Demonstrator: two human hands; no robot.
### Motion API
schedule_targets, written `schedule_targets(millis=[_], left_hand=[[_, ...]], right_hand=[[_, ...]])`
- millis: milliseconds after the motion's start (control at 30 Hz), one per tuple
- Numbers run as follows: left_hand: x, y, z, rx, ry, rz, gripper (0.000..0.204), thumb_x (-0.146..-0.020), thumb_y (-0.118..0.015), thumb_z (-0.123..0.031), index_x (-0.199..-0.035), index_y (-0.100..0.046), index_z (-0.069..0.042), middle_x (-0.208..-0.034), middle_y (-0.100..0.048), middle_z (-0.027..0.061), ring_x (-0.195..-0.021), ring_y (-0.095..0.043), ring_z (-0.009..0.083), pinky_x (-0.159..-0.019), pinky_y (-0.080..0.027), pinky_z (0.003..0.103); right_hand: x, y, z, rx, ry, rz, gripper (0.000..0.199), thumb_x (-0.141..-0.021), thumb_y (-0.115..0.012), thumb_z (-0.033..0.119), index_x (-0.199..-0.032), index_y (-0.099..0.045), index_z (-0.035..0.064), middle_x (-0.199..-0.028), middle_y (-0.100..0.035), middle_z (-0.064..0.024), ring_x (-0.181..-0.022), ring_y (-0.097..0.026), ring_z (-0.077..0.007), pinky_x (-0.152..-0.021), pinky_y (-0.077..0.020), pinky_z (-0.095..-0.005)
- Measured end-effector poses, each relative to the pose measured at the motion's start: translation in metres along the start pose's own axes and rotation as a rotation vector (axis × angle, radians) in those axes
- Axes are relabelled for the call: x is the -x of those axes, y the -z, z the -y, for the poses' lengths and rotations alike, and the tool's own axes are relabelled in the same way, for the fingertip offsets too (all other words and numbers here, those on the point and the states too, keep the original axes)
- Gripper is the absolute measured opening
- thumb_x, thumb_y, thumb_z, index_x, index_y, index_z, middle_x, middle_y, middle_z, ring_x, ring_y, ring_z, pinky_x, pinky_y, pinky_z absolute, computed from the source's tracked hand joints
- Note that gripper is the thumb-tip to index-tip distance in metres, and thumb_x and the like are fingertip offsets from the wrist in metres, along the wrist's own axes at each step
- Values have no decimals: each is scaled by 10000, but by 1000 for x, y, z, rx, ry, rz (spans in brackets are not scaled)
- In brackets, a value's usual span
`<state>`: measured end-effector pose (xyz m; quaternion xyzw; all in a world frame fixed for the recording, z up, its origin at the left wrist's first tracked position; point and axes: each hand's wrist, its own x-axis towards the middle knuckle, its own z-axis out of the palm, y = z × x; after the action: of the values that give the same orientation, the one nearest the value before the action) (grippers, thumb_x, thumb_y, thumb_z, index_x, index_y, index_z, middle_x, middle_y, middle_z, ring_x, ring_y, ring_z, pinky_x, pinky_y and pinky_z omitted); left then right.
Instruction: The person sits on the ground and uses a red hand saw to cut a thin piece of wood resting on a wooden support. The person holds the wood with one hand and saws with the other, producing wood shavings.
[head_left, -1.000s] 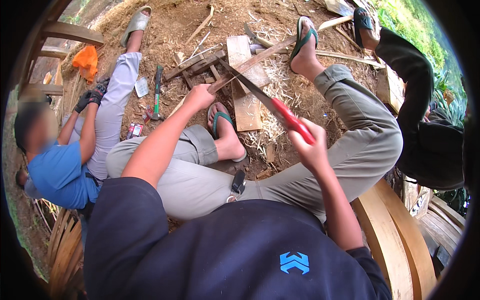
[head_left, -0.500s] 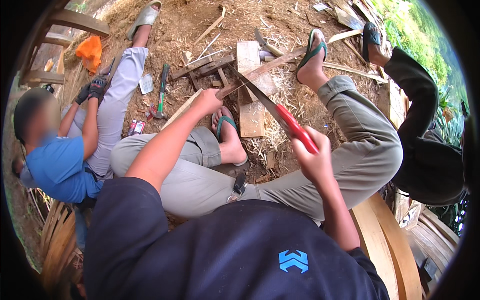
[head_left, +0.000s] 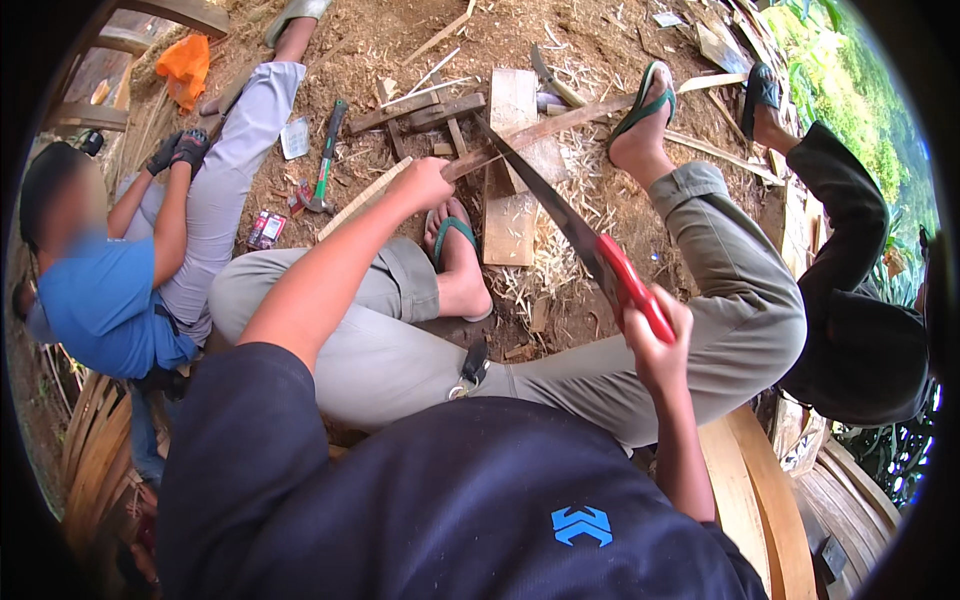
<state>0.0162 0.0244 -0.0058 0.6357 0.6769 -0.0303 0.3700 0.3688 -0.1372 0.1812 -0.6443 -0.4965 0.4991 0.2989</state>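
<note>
My right hand (head_left: 660,340) is wrapped round the red handle of a handsaw (head_left: 565,218). The saw's blade slants up and left, its edge lying across a narrow wooden strip (head_left: 580,116). My left hand (head_left: 420,185) grips the near left end of that strip, close to the blade. Beneath the strip lies a pale wooden block (head_left: 510,230), with the strip crossing over it. The strip's far end reaches my right foot, which wears a green flip-flop (head_left: 650,108) and appears to press on or rest against it.
A green-handled hammer (head_left: 326,165) lies left of my left foot. Beyond the block is a curved blade tool (head_left: 555,80). Wood scraps (head_left: 430,110) and shavings cover the ground. A person in a blue shirt (head_left: 115,305) sits at left; another person's dark-clothed leg (head_left: 850,200) is at right.
My right hand has drawn the saw back toward me and to the right along its stroke. My left hand still holds the strip. The view has shifted slightly.
</note>
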Motion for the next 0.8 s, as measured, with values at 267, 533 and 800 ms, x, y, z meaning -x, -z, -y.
schedule_targets(millis=[267,533,800], left_hand=[[2,-1,14,6,-19,-3,385,-780,-656,-211,-1141,-720,-94,-1032,-713,246,-1000,-685,413,-878,-547,460],[-4,-1,-7,-20,-52,19,320,-788,-647,-223,-1074,-712,-96,-1031,-715,228,-999,-684,405,-862,-546,471],[-7,1,2,-43,-54,97,352,-796,-670,-279,-1102,-705,-109,-1087,-727,194,-1036,-693,371,-878,-547,451]], right_hand=[[3,-8,39,38,-10,-1,184,-820,-622,101,-920,-704,-31,-614,-542,-18,-578,-489,-54,-546,-386,-267],[-15,-51,10,162,70,-65,168,-839,-657,130,-816,-571,-13,-628,-518,-74,-577,-480,-131,-549,-410,-338],[-19,-13,3,-72,-20,-44,94,-839,-610,89,-798,-616,5,-605,-505,19,-544,-460,-41,-502,-354,-244]])
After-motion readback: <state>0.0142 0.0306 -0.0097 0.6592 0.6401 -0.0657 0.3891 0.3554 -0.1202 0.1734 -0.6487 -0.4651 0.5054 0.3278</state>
